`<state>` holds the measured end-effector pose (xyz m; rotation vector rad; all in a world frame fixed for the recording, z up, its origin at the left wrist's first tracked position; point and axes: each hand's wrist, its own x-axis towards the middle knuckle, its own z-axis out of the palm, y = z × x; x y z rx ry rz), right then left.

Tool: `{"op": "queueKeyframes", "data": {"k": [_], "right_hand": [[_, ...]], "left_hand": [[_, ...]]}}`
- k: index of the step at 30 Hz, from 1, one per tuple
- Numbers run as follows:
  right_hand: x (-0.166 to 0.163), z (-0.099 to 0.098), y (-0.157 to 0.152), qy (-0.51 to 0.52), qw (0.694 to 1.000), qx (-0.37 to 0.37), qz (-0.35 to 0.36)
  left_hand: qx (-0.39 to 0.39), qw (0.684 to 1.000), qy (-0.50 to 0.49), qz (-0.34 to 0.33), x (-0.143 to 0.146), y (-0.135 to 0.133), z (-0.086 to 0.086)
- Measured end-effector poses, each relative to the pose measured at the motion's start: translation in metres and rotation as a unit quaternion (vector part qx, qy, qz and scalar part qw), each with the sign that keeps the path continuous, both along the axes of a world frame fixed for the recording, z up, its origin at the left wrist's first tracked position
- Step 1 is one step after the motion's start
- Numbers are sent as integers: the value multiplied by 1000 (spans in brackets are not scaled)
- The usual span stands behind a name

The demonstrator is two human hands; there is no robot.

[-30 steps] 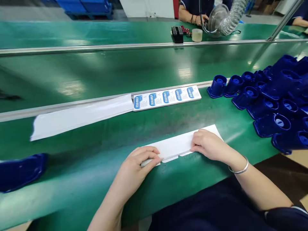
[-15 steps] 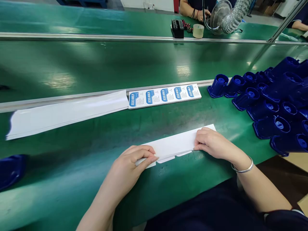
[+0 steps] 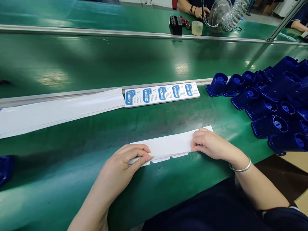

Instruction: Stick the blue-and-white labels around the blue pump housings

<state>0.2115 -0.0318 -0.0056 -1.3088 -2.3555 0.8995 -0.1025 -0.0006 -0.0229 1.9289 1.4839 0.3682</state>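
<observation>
A white paper strip [image 3: 172,142], seemingly a strip of labels turned face down, lies on the green bench in front of me. Rounded white label edges stick out along its near side. My left hand [image 3: 130,158] pinches the strip's left end between thumb and fingers. Toward the other end, my right hand [image 3: 208,143] has its fingers curled closed on the strip. Beyond them, a stack of printed blue-and-white label strips [image 3: 162,94] rests along a metal rail, touching a long white sheet [image 3: 60,112] on its left.
Several dark blue plastic housings [image 3: 269,106] are heaped at the right. Another blue piece [image 3: 6,170] sits at the left edge. Across the divider are a black block [image 3: 176,25], a tape roll [image 3: 197,28], a flexible metal duct [image 3: 235,17] and a person's hand [image 3: 202,12].
The whole view has shifted slightly, so most things appear a little further left. Both hands keep their grip on the strip, with almost no movement relative to the bench.
</observation>
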Motion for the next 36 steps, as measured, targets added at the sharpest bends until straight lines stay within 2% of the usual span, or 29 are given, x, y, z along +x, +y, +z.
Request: {"op": "queueKeyframes", "data": {"k": [5, 12, 16, 22, 28, 36], "right_hand": [[-7, -1, 3, -42, 998, -1, -40], [8, 2, 9, 50, 997, -45, 42], [6, 3, 9, 25, 997, -50, 44], [-4, 7, 6, -58, 998, -27, -2], [-9, 6, 7, -81, 996, -14, -39], [31, 8, -6, -48, 998, 21, -26]], "left_hand": [[13, 1000, 1, -5, 0, 2, 1], [11, 1000, 1, 0, 0, 1, 0], [2, 1000, 0, 1, 0, 0, -1], [6, 1000, -6, 1, -1, -1, -1], [15, 1000, -10, 2, -1, -2, -2], [19, 1000, -2, 12, -1, 1, -3]]}}
